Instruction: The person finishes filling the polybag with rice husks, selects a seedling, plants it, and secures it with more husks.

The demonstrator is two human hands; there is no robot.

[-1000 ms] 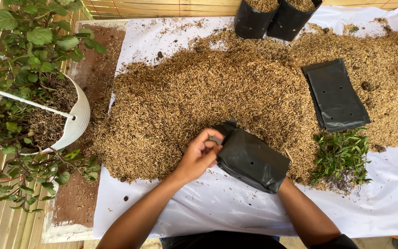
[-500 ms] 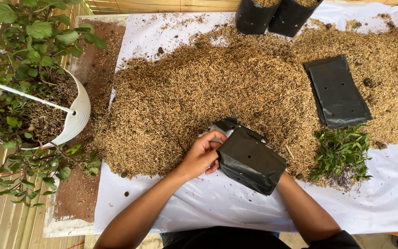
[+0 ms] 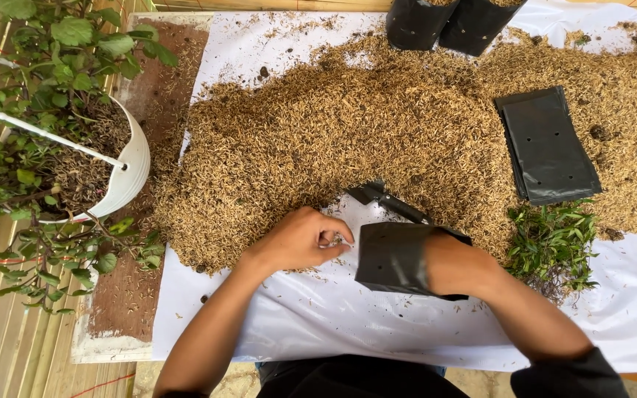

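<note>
The right hand point(image 3: 407, 254) is buried inside a black bag point(image 3: 396, 258), grip hidden. The left hand point(image 3: 304, 239), at its nine o'clock, is loosely curled, pinching the bag's edge. Husks point(image 3: 348, 133) spread at twelve o'clock; seedlings point(image 3: 554, 243) at three.

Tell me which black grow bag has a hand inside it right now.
The bag lying on the white sheet nearest the person: the right forearm enters its opening, hiding the hand. The flat stack lies untouched on the husk, and the two filled bags stand at the far edge.
</note>
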